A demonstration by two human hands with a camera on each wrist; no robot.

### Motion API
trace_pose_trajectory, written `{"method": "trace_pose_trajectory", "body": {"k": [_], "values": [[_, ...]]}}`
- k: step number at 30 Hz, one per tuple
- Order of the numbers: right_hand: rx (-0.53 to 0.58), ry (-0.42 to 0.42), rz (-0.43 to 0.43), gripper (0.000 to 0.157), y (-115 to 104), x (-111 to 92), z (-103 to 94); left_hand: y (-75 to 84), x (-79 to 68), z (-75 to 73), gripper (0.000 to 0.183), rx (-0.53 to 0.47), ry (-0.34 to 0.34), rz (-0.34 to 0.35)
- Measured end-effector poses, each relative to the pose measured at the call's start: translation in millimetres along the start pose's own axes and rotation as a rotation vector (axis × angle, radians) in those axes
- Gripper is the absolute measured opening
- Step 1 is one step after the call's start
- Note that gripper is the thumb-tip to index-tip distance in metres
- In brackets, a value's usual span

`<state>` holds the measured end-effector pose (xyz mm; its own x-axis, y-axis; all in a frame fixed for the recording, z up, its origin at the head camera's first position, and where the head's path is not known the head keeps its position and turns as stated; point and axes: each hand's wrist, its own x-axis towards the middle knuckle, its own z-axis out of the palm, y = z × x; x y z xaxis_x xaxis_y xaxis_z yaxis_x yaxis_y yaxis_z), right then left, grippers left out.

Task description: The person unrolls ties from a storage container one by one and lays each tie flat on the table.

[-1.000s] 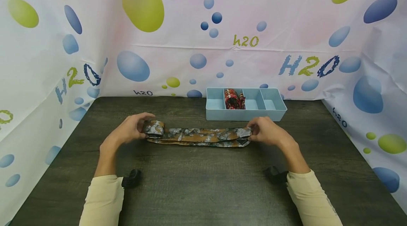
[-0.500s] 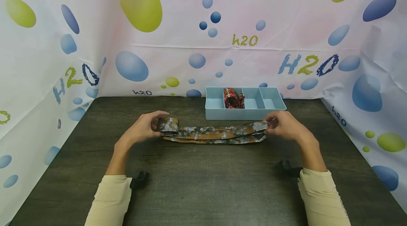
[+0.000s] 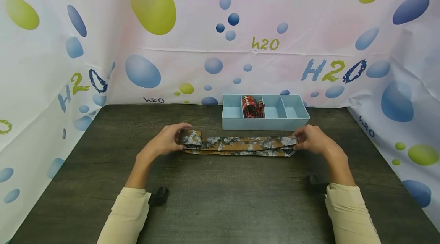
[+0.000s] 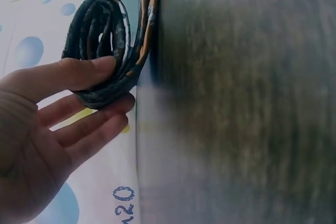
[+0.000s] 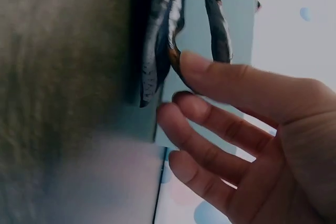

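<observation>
A camouflage-print necktie [image 3: 240, 144] in brown, grey and dark green lies stretched in folded layers across the table, its left end wound into a coil [image 3: 191, 138]. My left hand [image 3: 165, 139] pinches the coil; in the left wrist view the thumb lies over the coil's side [image 4: 125, 35] and the fingers are beneath. At the other end my right hand [image 3: 316, 139] pinches a folded layer between thumb and fingertips. The right wrist view shows loose layers [image 5: 152, 51] hanging beside that thumb, one ending in a tip.
Behind the necktie stands a light blue divided box [image 3: 264, 123] with several compartments. One compartment holds a rolled red plaid cloth [image 3: 251, 106]. The dark wood table [image 3: 227, 198] ends at a white printed backdrop [image 3: 192, 37].
Both hands and the necktie have shifted to the right across the table, the left hand still drifting right in the last half second. The coil stays in the left hand's grip.
</observation>
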<state>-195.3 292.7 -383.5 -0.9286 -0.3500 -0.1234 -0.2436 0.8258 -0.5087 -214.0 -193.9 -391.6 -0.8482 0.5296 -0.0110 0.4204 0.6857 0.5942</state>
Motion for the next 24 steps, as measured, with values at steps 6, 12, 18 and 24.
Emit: {"method": "trace_pose_trajectory", "body": {"k": [6,12,18,24], "values": [[-0.04,-0.033,0.019,0.035,2,4,7.1,-0.5,1.0,3.9,0.065,0.036,-0.018,-0.011],[-0.045,-0.048,0.028,0.038,4,3,10.6,1.0,1.4,4.8,0.067,0.047,-0.024,0.006],[-0.018,-0.062,0.002,0.041,6,0,9.0,6.0,5.4,3.8,0.069,0.026,-0.034,0.036],[-0.017,-0.065,-0.021,0.037,6,2,8.8,12.9,15.0,5.6,0.068,0.001,-0.059,0.056]]}}
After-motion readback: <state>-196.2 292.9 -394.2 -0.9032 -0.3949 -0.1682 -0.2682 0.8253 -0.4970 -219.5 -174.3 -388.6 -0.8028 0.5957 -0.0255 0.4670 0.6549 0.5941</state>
